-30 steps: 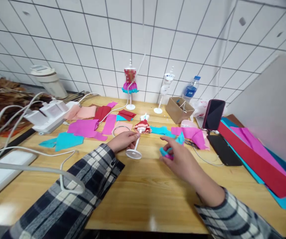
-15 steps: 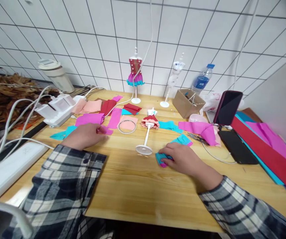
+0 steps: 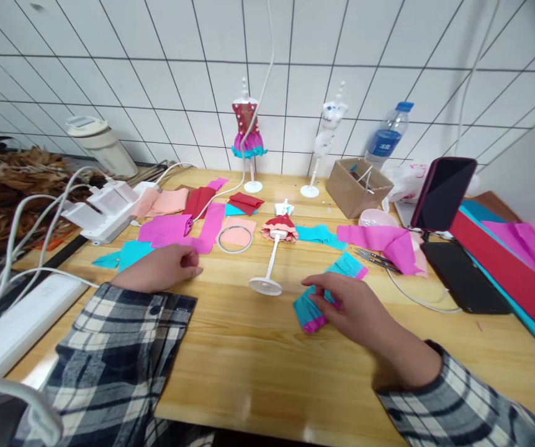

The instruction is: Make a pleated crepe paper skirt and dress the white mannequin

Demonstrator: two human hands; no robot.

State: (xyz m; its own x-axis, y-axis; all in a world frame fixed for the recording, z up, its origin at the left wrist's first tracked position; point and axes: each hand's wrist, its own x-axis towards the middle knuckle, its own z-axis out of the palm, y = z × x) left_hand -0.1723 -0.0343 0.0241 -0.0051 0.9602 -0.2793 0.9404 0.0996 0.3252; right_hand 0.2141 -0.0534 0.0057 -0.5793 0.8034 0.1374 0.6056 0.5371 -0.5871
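Observation:
My right hand hovers over a pleated turquoise crepe paper strip with a magenta edge. Its thumb and forefinger are apart, and it hides the strip's middle; whether the fingers touch it I cannot tell. Loosely curled, my left hand rests on the table with a gap between thumb and fingers and nothing visible in it. Beside it lie turquoise paper and magenta paper. Between my hands stands a small white dress-form stand wearing a red and peach ruffled skirt.
A metal ring lies left of the stand. Behind are a dressed mannequin, a white mannequin and a cardboard box. Tweezers, a phone and paper sheets lie right; a power strip stands left.
My right hand has loosened from the turquoise and magenta strip, which now shows more of its length. My left hand has curled in slightly and sits lower. The camera view has shifted a little.

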